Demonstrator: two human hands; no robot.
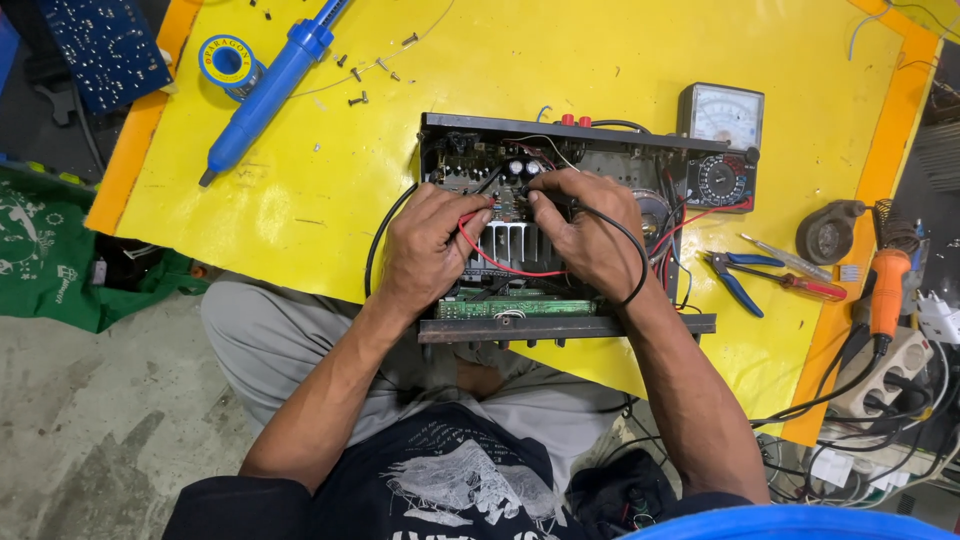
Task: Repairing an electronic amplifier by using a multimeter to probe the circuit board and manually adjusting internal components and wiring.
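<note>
On the yellow table point(300, 200), an open amplifier chassis point(560, 325) sits at the near edge with both hands inside it. The left hand point(425, 250) pinches a red probe point(474, 215) against the circuit board point(500, 165); its red lead point(510, 268) loops over the heatsink point(512, 240). The right hand point(585, 235) pinches a black probe, mostly hidden, its black lead point(630, 250) curling around the wrist. A meter point(722, 145) stands just right of the chassis, pliers point(735, 275) nearby.

bare concrete floor point(90, 430), yellow mat point(300, 200)
</note>
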